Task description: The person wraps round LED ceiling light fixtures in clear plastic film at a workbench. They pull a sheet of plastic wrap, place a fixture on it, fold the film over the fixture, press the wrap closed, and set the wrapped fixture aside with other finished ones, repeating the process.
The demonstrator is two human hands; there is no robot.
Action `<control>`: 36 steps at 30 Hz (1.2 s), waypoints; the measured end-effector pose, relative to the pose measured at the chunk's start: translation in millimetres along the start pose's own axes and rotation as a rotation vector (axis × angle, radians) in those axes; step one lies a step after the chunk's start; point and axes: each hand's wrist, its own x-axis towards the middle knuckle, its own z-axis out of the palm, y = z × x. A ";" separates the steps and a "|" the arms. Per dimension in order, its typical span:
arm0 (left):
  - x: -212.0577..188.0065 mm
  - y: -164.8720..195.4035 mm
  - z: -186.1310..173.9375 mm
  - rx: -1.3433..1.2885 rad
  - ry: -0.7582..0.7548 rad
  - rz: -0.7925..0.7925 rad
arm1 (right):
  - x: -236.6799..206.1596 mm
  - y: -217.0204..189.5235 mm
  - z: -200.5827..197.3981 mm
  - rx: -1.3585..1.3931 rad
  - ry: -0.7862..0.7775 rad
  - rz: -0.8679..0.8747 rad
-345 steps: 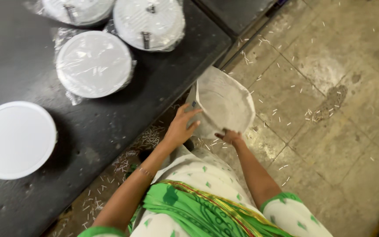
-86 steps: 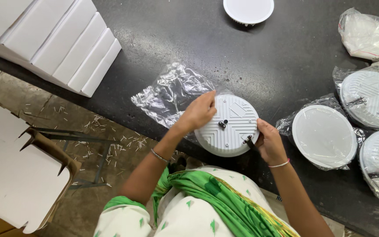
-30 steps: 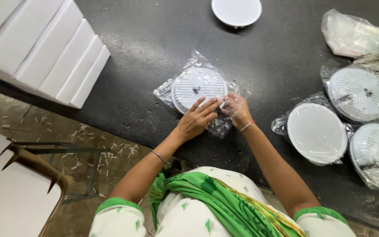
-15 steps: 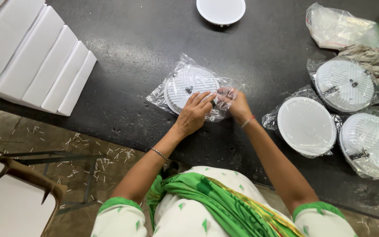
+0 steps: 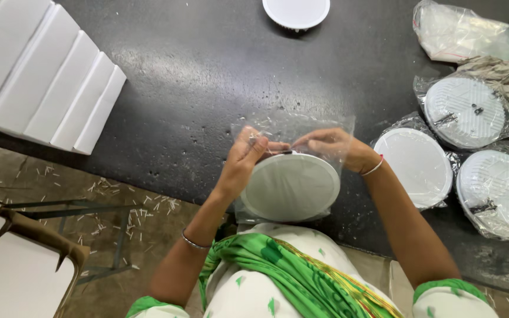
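Dark and speckled, the black table point(image 5: 195, 76) fills most of the view, and its near edge runs from 9 o'clock down to 4 o'clock. Past that edge, at 8 o'clock, a dusty floor point(image 5: 48, 194) with small white scraps is seen. Open table room is found at 12 o'clock, between the stacked white boxes point(image 5: 48, 88) at 10 o'clock and the bagged round lights point(image 5: 472, 112) at 3 o'clock. One more white round light point(image 5: 296, 10) is seen at the far edge at 12 o'clock.

A round white disc point(image 5: 290, 187) inside a clear plastic bag point(image 5: 293, 126) is held up just over the near edge, close to the green and white clothes. The bag's open top is pinched by the left hand point(image 5: 244, 159) at 11 o'clock of the disc and by the right hand point(image 5: 334, 148) at 1 o'clock. Both hands are closed tight on the bag's top edge, and the disc hangs just below the fingers.
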 end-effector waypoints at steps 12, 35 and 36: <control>-8.4 6.7 22.9 0.532 0.185 0.106 | -16.1 -48.7 17.4 -0.090 -0.195 -0.046; -41.3 38.9 82.3 0.893 -0.012 0.484 | -17.2 -22.9 30.0 -0.221 -0.121 -0.271; -42.4 36.3 86.1 0.953 -0.018 0.495 | -17.2 -20.9 29.8 -0.189 -0.128 -0.243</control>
